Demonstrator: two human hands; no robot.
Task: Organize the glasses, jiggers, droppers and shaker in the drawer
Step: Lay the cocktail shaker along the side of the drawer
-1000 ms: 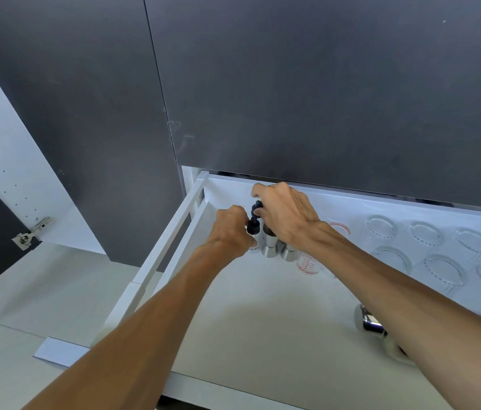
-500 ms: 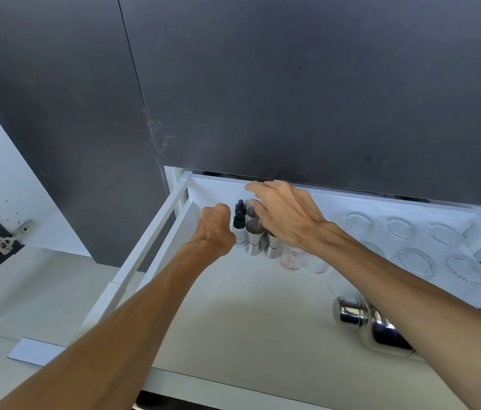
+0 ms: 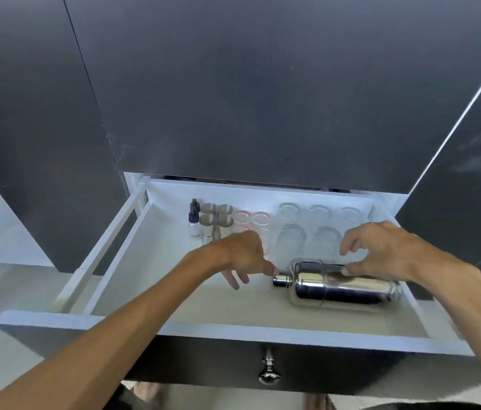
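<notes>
The white drawer (image 3: 156, 325) stands pulled out. A chrome shaker (image 3: 337, 287) lies on its side at the front right. My right hand (image 3: 381, 250) rests fingertips on the shaker's top side, fingers spread. My left hand (image 3: 242, 255) hovers at the shaker's cap end, one fingertip touching the cap. At the back left stand two dark-capped droppers (image 3: 194, 221), then several steel jiggers (image 3: 215, 220), then small red-marked measuring glasses (image 3: 252, 220). Clear tumblers (image 3: 319, 229) fill the back right in two rows.
Dark cabinet fronts (image 3: 263, 84) rise right behind the drawer. A chrome knob (image 3: 267, 372) sticks out of the dark drawer front. A pale counter (image 3: 11, 291) lies to the left, with a metal hinge at the far left edge.
Both hands left the droppers and jiggers at the back left and came forward and right to the shaker. The view dropped, now showing the drawer front and knob.
</notes>
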